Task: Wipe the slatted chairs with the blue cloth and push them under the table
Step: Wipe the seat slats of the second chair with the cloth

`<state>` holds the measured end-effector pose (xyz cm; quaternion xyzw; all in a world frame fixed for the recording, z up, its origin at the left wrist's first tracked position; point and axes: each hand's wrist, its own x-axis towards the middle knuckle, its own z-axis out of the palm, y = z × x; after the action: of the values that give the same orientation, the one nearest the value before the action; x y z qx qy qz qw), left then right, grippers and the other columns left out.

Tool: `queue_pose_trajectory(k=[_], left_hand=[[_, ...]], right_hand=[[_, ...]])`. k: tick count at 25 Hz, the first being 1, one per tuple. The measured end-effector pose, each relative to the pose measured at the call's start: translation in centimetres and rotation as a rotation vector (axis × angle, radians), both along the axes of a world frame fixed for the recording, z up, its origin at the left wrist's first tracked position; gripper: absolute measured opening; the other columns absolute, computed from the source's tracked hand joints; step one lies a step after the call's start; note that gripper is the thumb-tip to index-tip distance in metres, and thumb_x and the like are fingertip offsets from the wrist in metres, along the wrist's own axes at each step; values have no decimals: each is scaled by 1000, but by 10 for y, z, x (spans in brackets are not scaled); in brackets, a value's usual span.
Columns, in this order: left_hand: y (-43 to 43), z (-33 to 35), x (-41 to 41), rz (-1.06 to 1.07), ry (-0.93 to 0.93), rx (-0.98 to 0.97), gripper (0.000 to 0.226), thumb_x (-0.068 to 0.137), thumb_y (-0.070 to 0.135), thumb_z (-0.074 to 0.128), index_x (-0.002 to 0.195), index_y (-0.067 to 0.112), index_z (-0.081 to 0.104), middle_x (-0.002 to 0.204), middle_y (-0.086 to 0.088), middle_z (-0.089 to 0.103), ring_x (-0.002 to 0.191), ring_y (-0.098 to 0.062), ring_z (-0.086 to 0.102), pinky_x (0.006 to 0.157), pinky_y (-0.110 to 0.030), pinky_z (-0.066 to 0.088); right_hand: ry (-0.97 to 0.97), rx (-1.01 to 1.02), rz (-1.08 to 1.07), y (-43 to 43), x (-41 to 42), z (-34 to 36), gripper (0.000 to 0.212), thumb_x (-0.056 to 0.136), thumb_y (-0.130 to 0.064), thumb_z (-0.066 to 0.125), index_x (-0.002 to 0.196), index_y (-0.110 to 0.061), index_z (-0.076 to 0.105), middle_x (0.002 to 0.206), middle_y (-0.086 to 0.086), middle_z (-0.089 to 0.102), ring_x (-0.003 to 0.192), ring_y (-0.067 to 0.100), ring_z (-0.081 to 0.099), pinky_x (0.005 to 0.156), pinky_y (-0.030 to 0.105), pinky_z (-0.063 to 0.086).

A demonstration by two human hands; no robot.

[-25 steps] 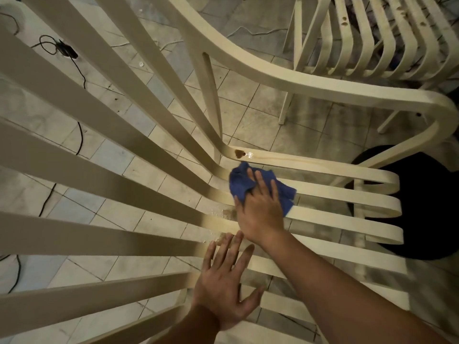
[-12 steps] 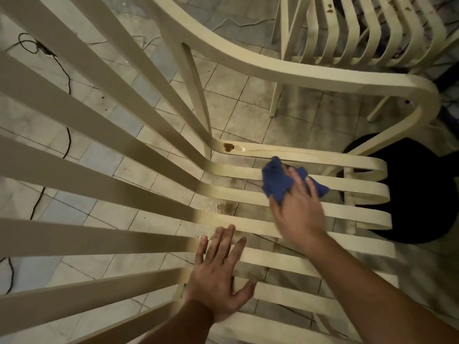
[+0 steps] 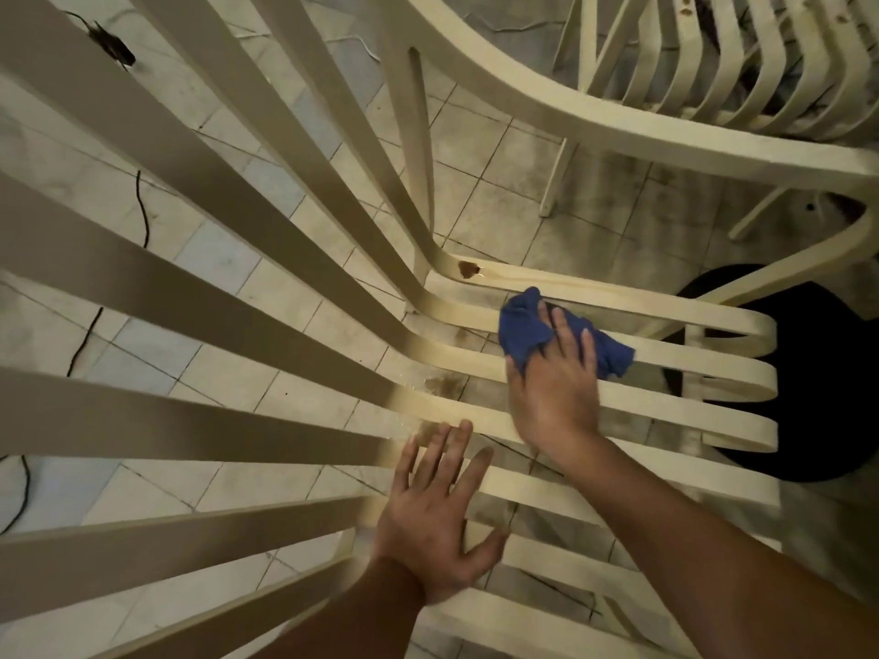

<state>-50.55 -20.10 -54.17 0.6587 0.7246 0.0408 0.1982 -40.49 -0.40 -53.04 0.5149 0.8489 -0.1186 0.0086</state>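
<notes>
A: What shows of the person?
B: Two arms, nothing more. The left forearm [image 3: 361, 615] and the right forearm [image 3: 689, 549] are bare from the lower edge of the view up to the wrists.
A: And the hands?
B: The left hand [image 3: 435, 520] is bare, with all five digits in view. The right hand [image 3: 554, 387] is bare too, its outline smeared by blur, its thumb hidden.
</notes>
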Motion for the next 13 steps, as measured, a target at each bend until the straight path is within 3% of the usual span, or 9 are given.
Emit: queue_pose_trajectory(k=[3, 6, 8, 10, 13], left_hand=[[0, -2, 1, -2, 35, -22, 85, 91, 71, 45, 160, 24, 29, 169, -8, 20, 158, -25, 11, 124, -53, 7], [1, -2, 1, -5, 33, -35, 84, 91, 72, 44, 158, 24, 34, 165, -7, 31, 157, -23, 14, 124, -54, 10], [1, -1, 0, -5, 40, -26, 84, 93, 73, 38, 161, 24, 28, 168, -7, 25, 158, -22, 8, 123, -54, 11], [1, 0, 1, -8, 53, -13, 85, 94, 73, 36, 162, 24, 22, 170, -6, 18, 158, -23, 5, 122, -55, 12], [1, 0, 0, -9, 50, 5, 86, 91, 73, 44, 161, 25, 27, 171, -5, 10, 158, -24, 6, 122, -55, 13]], right_hand=[[28, -22, 167, -14, -71, -5, 57, 101, -35, 44, 154, -14, 40, 169, 11, 18, 158, 27, 3, 127, 52, 2], [78, -101, 201, -21, -104, -6, 72, 97, -27, 46, 162, -12, 17, 171, 12, 9, 158, 25, -3, 127, 45, -7], [118, -107, 211, -15, -96, -8, 74, 97, -24, 50, 162, -13, 17, 170, 11, 12, 158, 24, 2, 127, 41, -7], [142, -57, 269, -7, -74, -10, 72, 93, -25, 57, 159, -13, 31, 167, 12, 24, 156, 24, 16, 128, 41, 1], [131, -20, 258, 4, -25, -10, 68, 91, -29, 54, 155, -13, 39, 164, 9, 34, 155, 22, 22, 128, 41, 7]])
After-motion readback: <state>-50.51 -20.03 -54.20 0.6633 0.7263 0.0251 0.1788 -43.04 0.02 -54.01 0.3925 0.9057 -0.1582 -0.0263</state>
